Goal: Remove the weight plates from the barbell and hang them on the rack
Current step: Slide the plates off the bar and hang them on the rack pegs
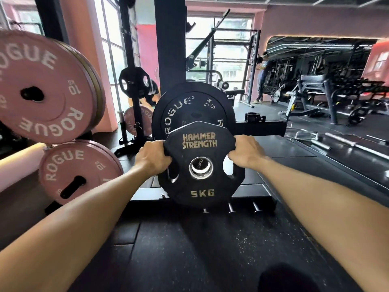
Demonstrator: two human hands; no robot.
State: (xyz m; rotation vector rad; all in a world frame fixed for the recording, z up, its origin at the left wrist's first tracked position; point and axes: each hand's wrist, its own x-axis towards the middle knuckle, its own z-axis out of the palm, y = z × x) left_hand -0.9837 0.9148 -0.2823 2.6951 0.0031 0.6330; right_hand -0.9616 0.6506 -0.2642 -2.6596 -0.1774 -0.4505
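Note:
A black 5 kg Hammer Strength plate (200, 186) sits on the steel end of the barbell sleeve (201, 167), which shows through its centre hole. My left hand (152, 158) grips the plate's left edge and my right hand (245, 152) grips its right edge, fingers through the grip holes. Right behind it on the same sleeve is a larger black Rogue 5 kg plate (189, 108). The black rack upright (170, 49) rises behind both plates.
Pink Rogue 10 kg plates hang at the left, one high (46, 89) and one low (77, 171). A barbell collar (253, 118) lies on the rack's base beam. Three short steel pegs (231, 207) stick out below. A bench (311, 91) and a person (262, 76) are at the far right.

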